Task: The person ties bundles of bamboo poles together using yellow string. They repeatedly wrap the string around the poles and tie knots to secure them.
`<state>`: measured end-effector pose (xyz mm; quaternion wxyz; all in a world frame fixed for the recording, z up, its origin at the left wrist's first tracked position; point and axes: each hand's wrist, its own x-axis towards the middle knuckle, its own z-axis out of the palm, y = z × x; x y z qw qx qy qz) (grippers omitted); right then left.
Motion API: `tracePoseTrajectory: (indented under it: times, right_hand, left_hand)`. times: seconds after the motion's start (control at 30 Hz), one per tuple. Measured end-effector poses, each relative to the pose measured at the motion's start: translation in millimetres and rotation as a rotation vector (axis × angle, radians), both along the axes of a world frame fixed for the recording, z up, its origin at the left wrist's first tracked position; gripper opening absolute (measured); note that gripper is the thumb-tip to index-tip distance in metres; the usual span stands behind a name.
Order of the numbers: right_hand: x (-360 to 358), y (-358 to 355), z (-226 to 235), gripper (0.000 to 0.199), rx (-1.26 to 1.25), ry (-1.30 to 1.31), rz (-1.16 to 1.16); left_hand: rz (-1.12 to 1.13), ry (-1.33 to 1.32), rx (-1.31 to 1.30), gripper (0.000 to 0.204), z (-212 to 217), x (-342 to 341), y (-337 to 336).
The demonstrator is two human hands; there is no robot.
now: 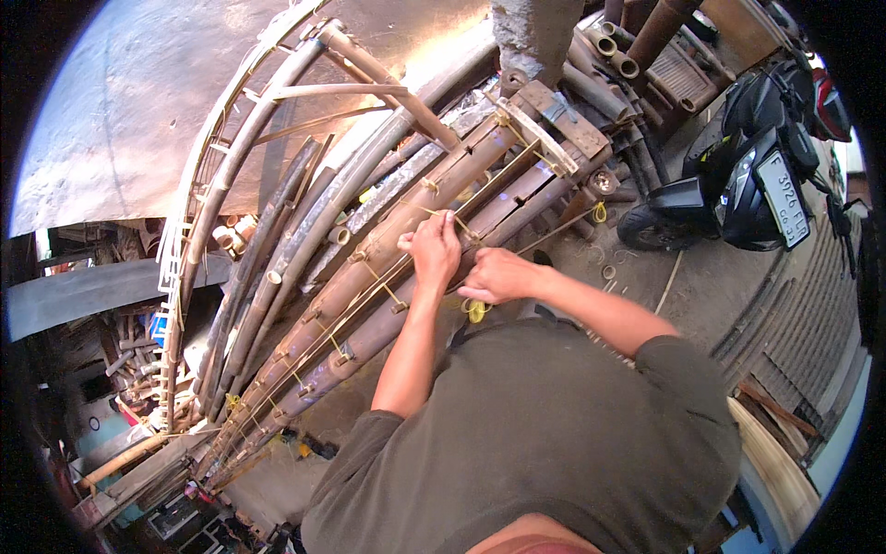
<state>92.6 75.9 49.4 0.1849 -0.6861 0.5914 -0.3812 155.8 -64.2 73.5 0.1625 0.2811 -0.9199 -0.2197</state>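
Observation:
Two long brown bamboo poles (369, 242) lie side by side, running from the lower left to the upper right. Thin yellow cord (371, 270) spans the gap at several small wooden pegs (399, 306). My left hand (436, 247) is over the poles, closed, thumb and fingers pinched on a thin cord strand. Close to its right, my right hand (503, 277) is curled closed at the near pole. A yellow cord bundle (476, 311) hangs just below it; the strand inside the fingers is mostly hidden.
A wooden block end (558, 120) supports the poles at the upper right. Beyond them stands a curved bamboo frame (242, 152), with loose poles (305, 231) beside it. A parked motorcycle (752, 185) is at right, near stacked bamboo strips (794, 314).

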Motion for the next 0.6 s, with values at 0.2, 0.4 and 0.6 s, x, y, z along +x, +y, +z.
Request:
tracePoseTrajectory:
  times: [0.2,0.4,0.6]
  right_hand:
    - [-3.8,8.0,31.2,0.035,0.025,-0.372,-0.064]
    - [-34.3,56.7,17.4,0.012,0.059,-0.619,-0.478]
    - [-110.8,115.5,-87.1,0.033,-0.097,-2.001,-0.827]
  left_hand:
    - [0.052,0.365,0.721,0.03,41.8,-99.5,-105.2]
    - [-0.051,-0.63,-0.102,0.029,-76.0,-108.5,-174.8]
    - [-0.222,-0.499,0.145,0.035,51.4,-166.4,-1.8]
